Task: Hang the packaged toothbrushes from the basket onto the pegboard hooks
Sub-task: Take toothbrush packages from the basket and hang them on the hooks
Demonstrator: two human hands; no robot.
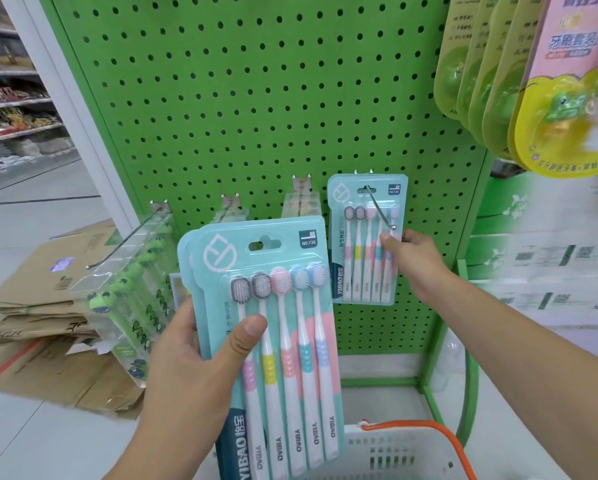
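My left hand point(200, 368) grips a stack of teal toothbrush packs point(273, 306), thumb across the front; more than one pack shows at the left edge. Each pack holds several brushes with pastel grips. Another teal pack point(363, 271) hangs on a metal hook point(380, 211) of the green pegboard point(256, 98), the hook passing through its hang hole. My right hand point(411, 258) pinches that hanging pack's right edge, just below the hook's ball tip. The white basket point(404, 455) with an orange handle sits low, in front of the board.
Left of the hanging pack, other hooks carry clear packs of green frog-topped toothbrushes point(131, 289). Yellow and pink children's toothbrush packs point(546, 98) hang at upper right. Flattened cardboard boxes point(48, 306) lie on the floor at left. Store shelves point(13, 98) stand far left.
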